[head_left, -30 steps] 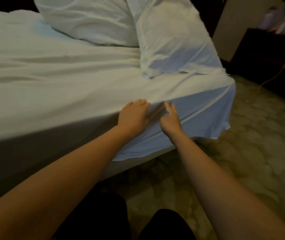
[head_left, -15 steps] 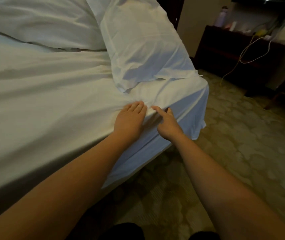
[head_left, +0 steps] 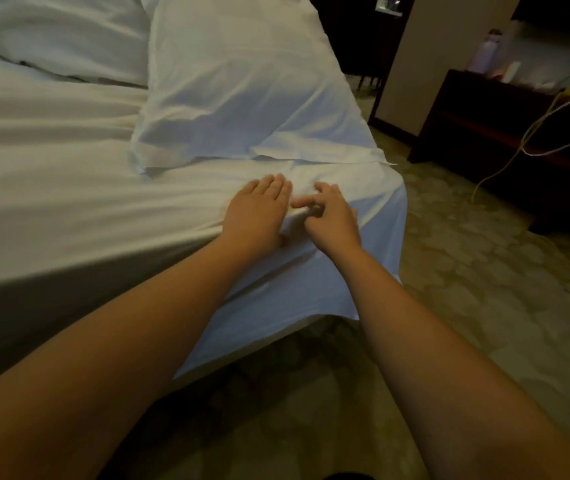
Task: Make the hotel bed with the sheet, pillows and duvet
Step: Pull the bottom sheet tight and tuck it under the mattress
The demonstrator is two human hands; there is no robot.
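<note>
Here the fingers [head_left: 271, 188] of the left hand [head_left: 257, 216] lie straight and flat, pressing the sheet [head_left: 103, 209] at the edge of the bed [head_left: 34, 306] in mid-frame. Just beside it, the right hand [head_left: 333, 220] curls its fingers and pinches a small ridge of sheet. A pillow [head_left: 242, 98] lies above. The step looks like smoothing this corner; next, the hanging cloth needs drawing taut and tucking under.

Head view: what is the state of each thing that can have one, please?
sheet: spread out, wrinkled, corner hanging untucked.
near pillow: lying on the sheet near that corner.
far pillow: lying beside the near pillow.
left hand: flat, pressing the sheet.
right hand: fingers curled, seemingly pinching a sheet fold.
</note>
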